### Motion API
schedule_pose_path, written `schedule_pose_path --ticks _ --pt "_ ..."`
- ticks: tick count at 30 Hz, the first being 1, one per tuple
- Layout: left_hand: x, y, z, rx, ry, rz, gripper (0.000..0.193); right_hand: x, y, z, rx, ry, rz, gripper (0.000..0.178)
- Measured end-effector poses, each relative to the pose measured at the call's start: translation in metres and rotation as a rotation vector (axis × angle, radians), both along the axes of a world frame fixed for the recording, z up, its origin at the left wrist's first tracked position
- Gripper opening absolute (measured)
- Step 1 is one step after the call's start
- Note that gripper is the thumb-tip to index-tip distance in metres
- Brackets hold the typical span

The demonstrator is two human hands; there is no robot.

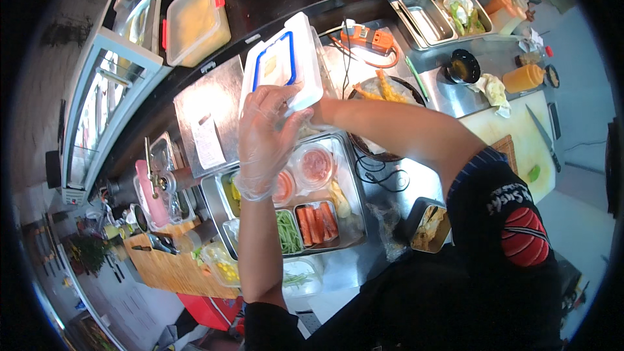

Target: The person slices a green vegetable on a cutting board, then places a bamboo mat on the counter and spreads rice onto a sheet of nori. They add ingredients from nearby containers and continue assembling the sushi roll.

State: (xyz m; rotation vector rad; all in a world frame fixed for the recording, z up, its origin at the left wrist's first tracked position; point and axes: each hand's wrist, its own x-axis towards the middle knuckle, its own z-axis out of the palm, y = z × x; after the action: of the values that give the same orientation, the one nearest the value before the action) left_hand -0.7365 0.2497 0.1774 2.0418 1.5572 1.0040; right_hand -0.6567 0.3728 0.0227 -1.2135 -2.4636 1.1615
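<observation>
My left hand (266,133), in a clear plastic glove, is at the near edge of a white container lid (311,68) with a blue seal, its fingers curled against the edge. The lid is tilted above the counter. From the right my right forearm reaches across to the same spot. Of my right hand (317,114) only the wrist side shows, its fingers hidden behind the left hand and the lid. Below sits a metal tray (356,211) with tubs of reddish minced filling (314,166), orange-red sticks (317,223) and green strips (288,232).
Right of the lid, a dark bowl (354,94) holds fried pieces beside an orange device (367,38) with cables. A knife (543,136) lies on the pale cutting board (520,175). A lidded tub (198,23) stands far left, a wooden board (153,266) near left.
</observation>
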Motion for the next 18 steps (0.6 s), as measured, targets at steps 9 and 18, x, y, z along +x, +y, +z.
schedule_pose_path --ticks 9,18 --pt "-0.006 -0.001 -0.010 0.044 0.062 -0.009 0.040 0.008 0.023 0.023 -0.114 0.088 -0.003 0.047" --pt "-0.005 0.004 -0.007 0.012 0.043 -0.023 0.039 0.006 0.003 0.015 -0.103 0.083 0.037 0.048"
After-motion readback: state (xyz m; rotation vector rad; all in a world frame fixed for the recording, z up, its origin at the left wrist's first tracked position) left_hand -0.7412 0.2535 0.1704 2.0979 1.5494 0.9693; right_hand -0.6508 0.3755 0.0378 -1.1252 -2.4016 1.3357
